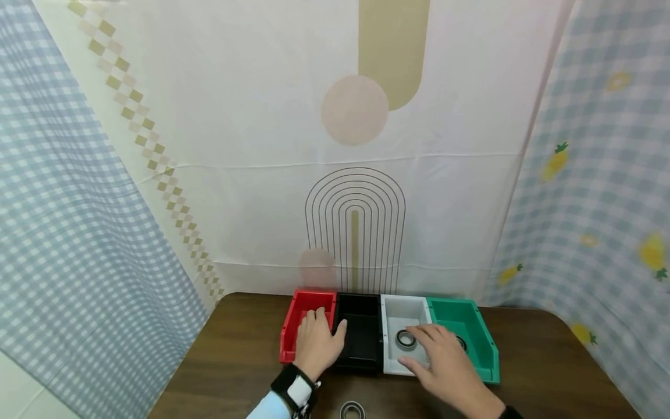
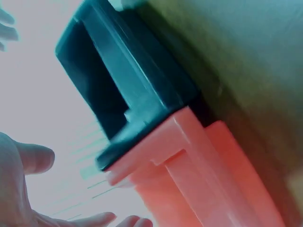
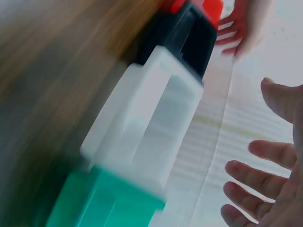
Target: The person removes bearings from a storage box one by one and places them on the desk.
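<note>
My left hand (image 1: 317, 344) hovers at the red bin (image 1: 287, 337), thumb spread away from the fingers and nothing seen in its grasp. Above the grey-white bin (image 1: 409, 308) and partly over the green bin is my right hand (image 1: 445, 366). Its fingers (image 3: 255, 177) stand apart, holding nothing, in the right wrist view. A ring-shaped metal bearing (image 1: 405, 340) lies in the grey-white bin near those fingertips. Another bearing (image 1: 462, 343) shows partly in the green bin (image 1: 489, 349), half hidden behind the right hand. A third bearing (image 1: 352, 410) rests on the table's near side.
A black bin (image 1: 360, 331) stands between the red and grey-white bins, all in one row on the brown wooden table (image 1: 225, 361). Behind hangs a pale patterned cloth (image 1: 251, 209), with checked curtains (image 1: 94, 221) at both sides.
</note>
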Motion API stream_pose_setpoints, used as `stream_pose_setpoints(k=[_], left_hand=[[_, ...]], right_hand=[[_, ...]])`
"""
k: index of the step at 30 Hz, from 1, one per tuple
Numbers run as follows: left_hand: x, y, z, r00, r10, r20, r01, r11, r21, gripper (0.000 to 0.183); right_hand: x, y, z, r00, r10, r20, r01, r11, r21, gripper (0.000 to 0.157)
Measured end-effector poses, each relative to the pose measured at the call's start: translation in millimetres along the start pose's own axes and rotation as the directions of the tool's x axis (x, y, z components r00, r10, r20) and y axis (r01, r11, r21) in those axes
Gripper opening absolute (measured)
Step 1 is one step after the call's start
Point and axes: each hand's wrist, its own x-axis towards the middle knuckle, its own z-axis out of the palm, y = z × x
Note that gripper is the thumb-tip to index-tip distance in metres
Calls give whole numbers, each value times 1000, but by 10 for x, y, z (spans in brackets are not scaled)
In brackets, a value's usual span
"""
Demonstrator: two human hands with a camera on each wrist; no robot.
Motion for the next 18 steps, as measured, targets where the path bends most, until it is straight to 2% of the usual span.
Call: stream_pose_setpoints(k=[4,9,13,18], left_hand=[[-276,0,-148,998,-15,60,18,998,-54,68],[-554,-5,-246,988,-41,149,53,996,-74,65],[-666,26,-274,986,-30,163,46,994,-94,60],[-724,76,-274,987,-11,162,29,993,-111,56]], right_hand=[[-119,170,-103,999,31,-34,-31,999,9,60],[-209,285,-149,996,86,14,-86,996,10,60],[-230,305,-140,995,92,34,-93,996,13,58],[-230,277,-139,993,104,63,-105,994,11,58]])
